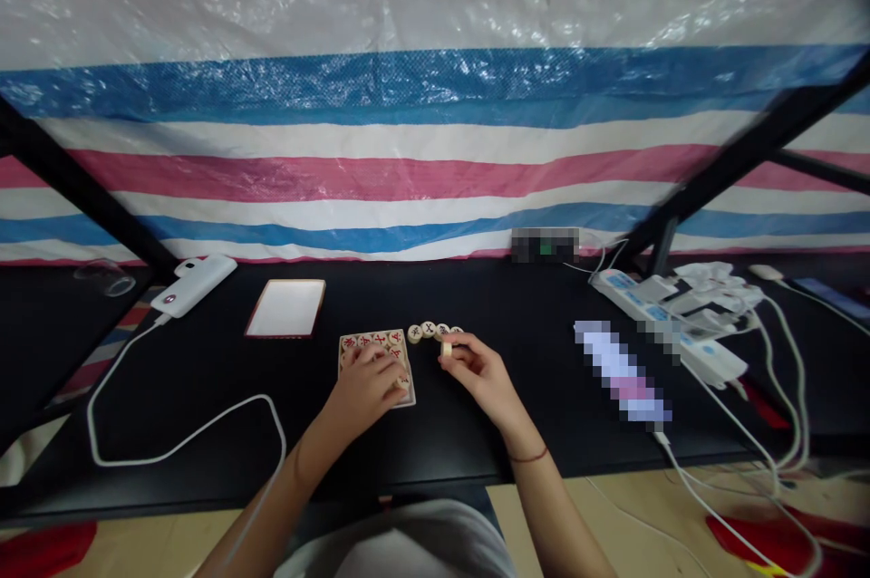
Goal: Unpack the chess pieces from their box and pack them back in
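An open shallow box (411, 394) holds round wooden xiangqi pieces with red characters, set in rows. Over it bends my left hand (371, 388), its fingers covering part of the rows. Thumb and index finger of that hand close around one xiangqi piece (402, 382) at the box's right side. To the right of the box, my right hand (479, 374) pinches another xiangqi piece (446, 349) on edge between thumb and fingertips. Just beyond it, several xiangqi pieces (428, 330) with dark characters lie in a curved row on the black table; my right fingers partly hide the last one.
A box lid (285, 308) with a white inside lies to the left. Farther left, a white power bank (197, 284) trails a cable (183, 447). At the right are a blurred phone (622, 371) and a power strip (670, 324) with plugs. A striped sheet (381, 152) hangs behind.
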Tool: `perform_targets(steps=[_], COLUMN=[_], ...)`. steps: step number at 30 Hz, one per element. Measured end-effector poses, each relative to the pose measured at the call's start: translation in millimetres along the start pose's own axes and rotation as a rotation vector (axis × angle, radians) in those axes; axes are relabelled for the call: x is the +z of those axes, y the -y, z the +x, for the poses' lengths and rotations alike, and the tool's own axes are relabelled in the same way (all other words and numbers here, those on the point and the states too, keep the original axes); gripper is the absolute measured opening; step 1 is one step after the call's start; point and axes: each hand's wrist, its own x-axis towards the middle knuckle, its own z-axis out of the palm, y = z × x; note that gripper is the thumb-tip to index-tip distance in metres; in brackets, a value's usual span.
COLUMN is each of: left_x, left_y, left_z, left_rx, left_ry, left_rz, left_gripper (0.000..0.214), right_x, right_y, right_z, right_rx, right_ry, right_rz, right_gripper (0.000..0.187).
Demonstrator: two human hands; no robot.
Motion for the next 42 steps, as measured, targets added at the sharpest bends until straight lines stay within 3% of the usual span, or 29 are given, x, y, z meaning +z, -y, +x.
perform_targets(steps=[6,11,20,24,29,31,33,36,38,40,42], left_x=[6.4,-3.6,-5.0,-8.1,-9.6,-7.2,-5.0,-4.0,-4.6,-5.1,-4.8], left_y=[8.3,8.0,7.1,6.4,11.4,13.5,14.2,12.9,11.5,10.7,10.6], left_z=[4.1,1.2,-3.3,-7.8,-18.9,-22.4,-24.2,-23.9,-22.4,-20.8,-19.6], left_rx=[0.003,0.019,0.051,-0.024,-0.070,-0.050,-0.017,0.042,0.068,0.074,0.074], left_ry=[0.042,0.051,-0.043,-0.102,-0.182,-0.175,-0.161,-0.154,-0.162,-0.165,-0.166], left_rz=[0.088,0.058,0.092,0.039,0.003,0.024,0.046,0.057,0.057,0.060,0.062], left_gripper=[0.010,0.009,0.013,0.009,0.021,0.029,0.032,0.030,0.029,0.032,0.034], right_x=[19.9,38.4,40.8,43.9,48.8,37.9,12.7,-47.4,-91.5,-128.3,-152.3], right_y=[1.1,4.7,5.1,2.6,2.3,3.3,1.3,-11.3,-23.2,-33.0,-38.2], right_z=[-11.2,-12.6,-11.1,-12.9,-12.4,-3.1,15.8,57.6,86.2,109.5,126.4], right_rx=[-0.119,-0.276,-0.314,-0.337,-0.411,-0.423,-0.402,-0.313,-0.222,-0.120,-0.037], right_ry=[0.063,0.090,0.042,0.075,0.161,0.116,-0.055,-0.555,-0.792,-0.892,-0.906], right_rz=[-0.227,-0.515,-0.615,-0.652,-0.746,-0.713,-0.672,-0.630,-0.684,-0.822,-0.936], right_gripper=[0.019,0.014,0.012,0.013,0.015,0.015,0.018,0.028,0.034,0.038,0.043])
